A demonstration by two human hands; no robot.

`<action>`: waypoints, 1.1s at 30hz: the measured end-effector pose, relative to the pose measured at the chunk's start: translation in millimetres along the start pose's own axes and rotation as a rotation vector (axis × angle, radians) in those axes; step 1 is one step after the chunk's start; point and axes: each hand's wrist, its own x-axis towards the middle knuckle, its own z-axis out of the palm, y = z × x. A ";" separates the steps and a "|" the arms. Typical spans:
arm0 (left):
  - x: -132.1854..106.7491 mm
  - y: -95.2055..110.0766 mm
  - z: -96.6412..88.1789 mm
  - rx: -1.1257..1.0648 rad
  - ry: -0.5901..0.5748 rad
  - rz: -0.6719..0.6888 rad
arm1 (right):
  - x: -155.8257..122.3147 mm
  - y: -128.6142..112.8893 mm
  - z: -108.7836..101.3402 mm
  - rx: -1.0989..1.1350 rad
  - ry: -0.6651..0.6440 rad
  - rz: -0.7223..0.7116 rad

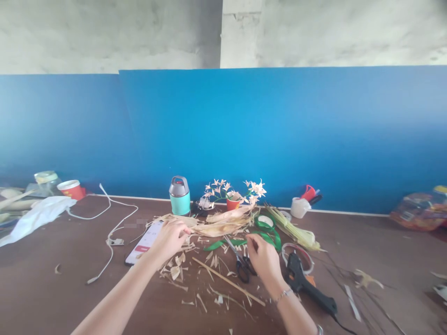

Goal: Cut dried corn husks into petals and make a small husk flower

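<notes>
Brown tabletop [70, 288], littered with pale offcuts. Your left hand [170, 238] rests on the near end of a bundle of dried husk strips [218, 223], which lies across the middle of the table, just in front of the teal flask [179, 196]. Its fingers are curled down onto the strips with the knuckles towards you; the fingertips are hidden, so you cannot tell whether they pinch a strip.

Your right hand [262, 257] sits right of centre, against the handles of the black scissors [240, 264], whose blades point away towards the husk. Its fingers are bent inward and close together; contact with the handles appears likely, but a grip cannot be confirmed.

- A thin wooden stick [228, 282] lies slantwise between your forearms.
- Green ribbon [268, 232] loops just beyond the right hand.
- A black glue gun [307, 284] lies just right of that wrist, beside a roll of clear tape [308, 257].
- A phone [144, 243] lies just left of the left hand, with a white cable [111, 222] further left.
- A red cup of paper flowers [233, 197] stands by the blue wall panel [279, 130].
</notes>
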 end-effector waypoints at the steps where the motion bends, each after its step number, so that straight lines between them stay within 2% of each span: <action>1: 0.6 -1.4 -0.3 0.013 -0.026 0.014 | 0.1 0.3 0.2 -0.001 -0.004 -0.002; 5: 4.4 -0.7 -0.4 0.033 -0.153 0.129 | 0.2 1.5 0.8 0.005 -0.017 -0.011; 8: 9.8 6.1 -0.6 0.039 -0.196 0.145 | 0.2 1.5 0.6 0.005 -0.028 -0.002; 13: 19.6 15.4 -4.9 -0.035 -0.126 0.032 | 0.0 -0.3 0.4 -0.019 -0.044 0.024; 17: 20.8 18.2 -9.5 -0.075 -0.136 -0.019 | -0.4 -1.5 0.3 -0.024 -0.053 0.032; 26: 4.4 28.3 -33.3 -0.061 -0.076 -0.010 | 1.7 3.7 -0.3 0.068 -0.002 0.041; 29: -5.7 22.1 -29.8 -0.045 -0.109 -0.012 | 6.1 6.6 -7.5 0.154 0.078 0.038; 33: -19.1 5.0 -10.9 0.098 -0.173 -0.086 | 13.1 8.0 -22.8 0.311 0.139 0.117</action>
